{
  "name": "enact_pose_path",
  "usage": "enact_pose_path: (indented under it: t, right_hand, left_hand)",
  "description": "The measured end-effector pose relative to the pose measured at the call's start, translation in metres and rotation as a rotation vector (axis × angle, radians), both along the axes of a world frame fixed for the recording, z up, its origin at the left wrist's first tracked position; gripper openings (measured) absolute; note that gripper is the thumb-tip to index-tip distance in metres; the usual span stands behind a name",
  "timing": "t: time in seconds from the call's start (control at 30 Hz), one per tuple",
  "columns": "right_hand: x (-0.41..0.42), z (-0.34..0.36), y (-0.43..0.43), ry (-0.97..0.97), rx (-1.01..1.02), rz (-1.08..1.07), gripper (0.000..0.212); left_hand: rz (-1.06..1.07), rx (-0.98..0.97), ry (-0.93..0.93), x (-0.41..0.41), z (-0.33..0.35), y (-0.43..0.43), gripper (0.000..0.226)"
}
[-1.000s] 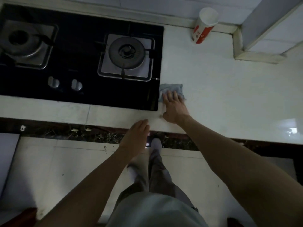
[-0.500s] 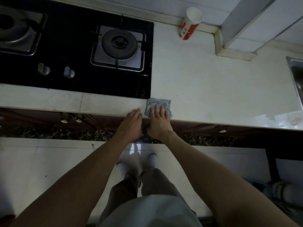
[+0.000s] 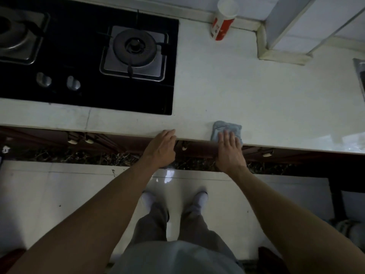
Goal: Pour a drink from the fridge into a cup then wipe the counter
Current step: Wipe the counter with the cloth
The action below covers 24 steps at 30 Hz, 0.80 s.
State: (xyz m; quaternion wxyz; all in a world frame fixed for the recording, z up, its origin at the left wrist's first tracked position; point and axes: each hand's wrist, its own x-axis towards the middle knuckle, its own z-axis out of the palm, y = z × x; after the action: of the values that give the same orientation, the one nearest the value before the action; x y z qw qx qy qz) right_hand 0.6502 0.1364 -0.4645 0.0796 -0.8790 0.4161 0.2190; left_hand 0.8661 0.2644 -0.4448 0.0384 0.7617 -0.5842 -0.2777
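Observation:
A folded blue-grey cloth (image 3: 226, 127) lies at the front edge of the white counter (image 3: 256, 95). My right hand (image 3: 230, 151) presses flat on the cloth with straight fingers. My left hand (image 3: 162, 148) rests at the counter's front edge, to the left of the cloth, fingers loosely bent and holding nothing. A red and white paper cup (image 3: 224, 19) stands upright at the back of the counter against the wall.
A black gas hob (image 3: 88, 56) with two burners and two knobs fills the counter's left part. A tiled pillar (image 3: 286, 36) juts out at the back right. A sink's edge (image 3: 359, 72) shows at far right. Cabinet handles sit below the counter.
My right hand has slid the cloth to the right along the counter's front edge, away from the hob corner. My left hand stays at the edge; the two hands are now apart.

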Motion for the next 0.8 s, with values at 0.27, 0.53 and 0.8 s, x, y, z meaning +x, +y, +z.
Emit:
enact_pose_path:
  t: [0.27,0.53,0.8]
  right_hand:
    - [-0.060,0.009,-0.065,0.095,0.040,-0.221,0.084]
    - [0.018,0.012,-0.052,0.176,0.122,-0.445,0.075]
    - [0.080,0.008,0.015,0.007,0.076,-0.067,0.079]
  left_hand:
    - [-0.020,0.052,0.042,-0.042,-0.006,-0.021,0.068]
    - [-0.135,0.130,-0.067,-0.037,-0.007,-0.031,0.063]
    - [-0.138,0.081,0.002,-0.030,-0.021,-0.029,0.081]
